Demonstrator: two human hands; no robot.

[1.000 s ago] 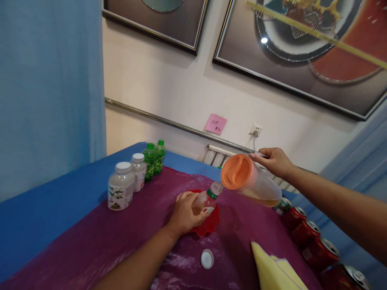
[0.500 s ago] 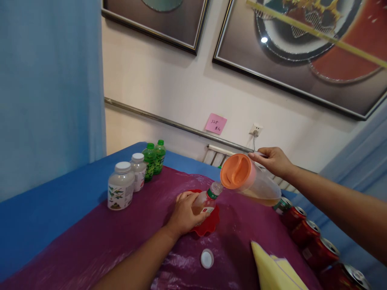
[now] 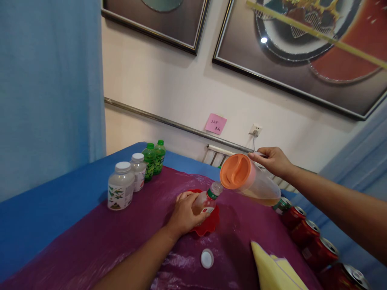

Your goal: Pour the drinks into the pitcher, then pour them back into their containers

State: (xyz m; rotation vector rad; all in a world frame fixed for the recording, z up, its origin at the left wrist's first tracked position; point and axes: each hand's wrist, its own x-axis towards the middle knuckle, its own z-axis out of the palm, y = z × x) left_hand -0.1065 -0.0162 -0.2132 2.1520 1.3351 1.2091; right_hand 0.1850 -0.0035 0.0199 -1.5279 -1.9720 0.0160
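Observation:
My left hand [image 3: 185, 215] is wrapped round a clear plastic bottle [image 3: 208, 203] with a green neck band and a red-and-white label. The bottle tilts to the right above a red scalloped dish [image 3: 208, 227], and its mouth is uncapped. My right hand [image 3: 273, 161] grips the handle of a clear pitcher [image 3: 266, 191] with an orange lid [image 3: 237, 172]. Tipped towards the bottle, the pitcher has its lid edge at the bottle's mouth, and amber liquid lies along its lower side. A white cap [image 3: 207, 258] rests on the purple cover in front of the dish.
Two white-capped jars [image 3: 121, 187] and two green bottles [image 3: 149, 161] stand at the left. Several drink cans [image 3: 305, 231] line the right edge. A folded yellow cloth [image 3: 275, 268] lies at the front right. Purple sheeting [image 3: 136, 229] covers the blue table [image 3: 60, 225].

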